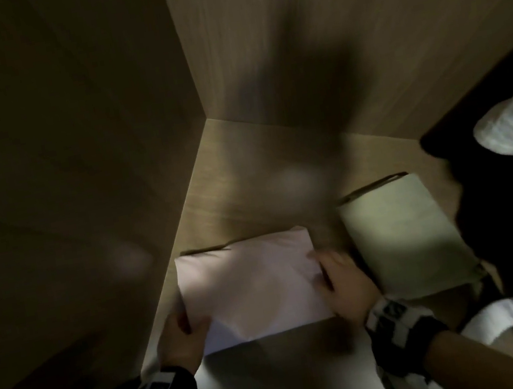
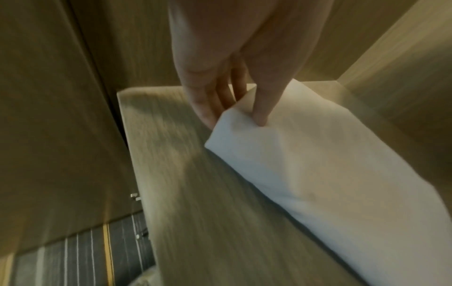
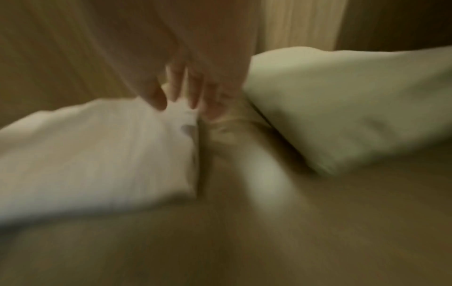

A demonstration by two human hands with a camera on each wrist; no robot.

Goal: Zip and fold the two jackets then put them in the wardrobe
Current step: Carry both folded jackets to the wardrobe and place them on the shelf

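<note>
Both forearms reach forward, a black band with a camera strapped round each wrist. The left hand [image 1: 184,335] pinches a fold of pale fabric, thumb [image 2: 266,104] on top, fingers [image 2: 208,104] beneath. The right hand [image 1: 341,282] lies with fingers [image 3: 193,87] spread and nearly straight, tips touching the fabric's edge.

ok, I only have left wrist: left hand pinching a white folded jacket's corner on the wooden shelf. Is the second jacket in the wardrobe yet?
Observer: Yes. Head view shows a pale green folded jacket lying on the wooden wardrobe shelf, right of the white folded jacket.
Operator: Touching?
Observer: No, bare shelf shows between them.
Operator: Right hand?
Observer: The right hand is at the white jacket's right edge, fingers straight; blur hides any grip.
</note>
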